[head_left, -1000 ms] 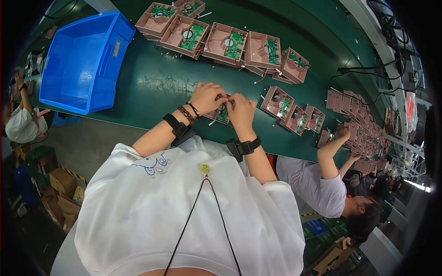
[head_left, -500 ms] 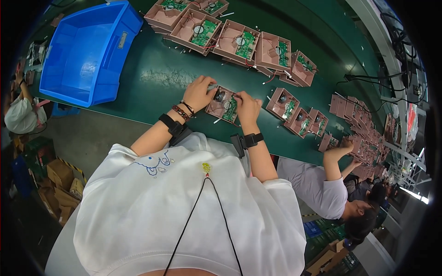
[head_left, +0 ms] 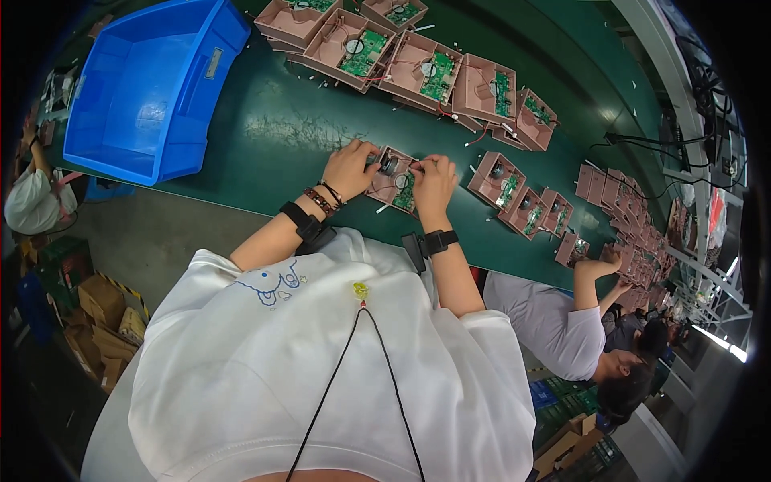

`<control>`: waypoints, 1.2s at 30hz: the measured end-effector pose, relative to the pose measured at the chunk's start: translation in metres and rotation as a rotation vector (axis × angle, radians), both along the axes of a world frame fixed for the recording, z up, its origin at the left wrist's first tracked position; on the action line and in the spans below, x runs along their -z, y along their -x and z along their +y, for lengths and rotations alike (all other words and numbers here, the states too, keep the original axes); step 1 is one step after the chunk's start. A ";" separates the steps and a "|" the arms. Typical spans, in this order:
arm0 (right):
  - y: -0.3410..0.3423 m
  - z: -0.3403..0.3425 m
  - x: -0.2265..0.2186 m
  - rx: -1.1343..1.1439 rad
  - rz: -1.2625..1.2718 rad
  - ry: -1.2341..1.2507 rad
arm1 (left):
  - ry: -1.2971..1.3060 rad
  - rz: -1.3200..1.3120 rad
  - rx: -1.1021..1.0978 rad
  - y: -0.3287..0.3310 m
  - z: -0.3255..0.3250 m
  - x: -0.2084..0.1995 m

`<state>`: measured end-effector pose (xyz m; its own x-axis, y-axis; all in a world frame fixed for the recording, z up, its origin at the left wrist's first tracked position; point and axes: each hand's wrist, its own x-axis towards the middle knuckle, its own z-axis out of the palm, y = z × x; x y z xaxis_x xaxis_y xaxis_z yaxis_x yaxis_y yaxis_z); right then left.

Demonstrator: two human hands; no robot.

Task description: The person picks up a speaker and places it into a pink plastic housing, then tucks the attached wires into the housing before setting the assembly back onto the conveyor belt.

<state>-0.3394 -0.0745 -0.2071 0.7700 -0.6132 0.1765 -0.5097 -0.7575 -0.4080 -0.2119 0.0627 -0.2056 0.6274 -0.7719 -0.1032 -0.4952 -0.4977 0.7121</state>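
Observation:
In front of me on the green table lies a pink plastic housing (head_left: pixel 386 191), open side up. Inside it sit a dark round part (head_left: pixel 389 165) resembling a small speaker, a pale disc and a green circuit board (head_left: pixel 405 195). My left hand (head_left: pixel 350 171) grips the housing's left end, fingers bent and thumb by the dark round part. At the housing's right edge is my right hand (head_left: pixel 434 183), fingertips pinched together over the upper right corner. Whatever they pinch is too small to make out.
A large blue bin (head_left: pixel 144 104) stands at the left. Stacked pink housings (head_left: pixel 418 72) with boards and loose wires line the far side. Several more housings (head_left: pixel 495 181) lie to my right, where a co-worker (head_left: pixel 554 321) reaches over the table. Black cables (head_left: pixel 658 140) hang at the right.
My right hand has shifted slightly, its fingers now drawn together at the housing's upper right corner. My left hand and the housing sit a little differently. The view has moved slightly.

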 end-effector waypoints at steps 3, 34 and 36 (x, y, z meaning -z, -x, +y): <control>-0.002 0.001 -0.005 -0.047 0.043 0.070 | -0.022 0.003 0.022 0.001 0.000 0.000; 0.000 0.004 -0.033 0.010 -0.150 -0.274 | 0.261 -0.176 0.129 0.013 -0.031 -0.016; 0.000 0.005 -0.030 0.019 -0.211 -0.329 | 0.243 -0.150 0.137 0.013 -0.033 -0.014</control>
<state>-0.3396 -0.0694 -0.1773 0.7259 -0.6770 0.1216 -0.4011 -0.5602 -0.7248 -0.2248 0.0301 -0.1918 0.5104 -0.8407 0.1807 -0.6545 -0.2435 0.7157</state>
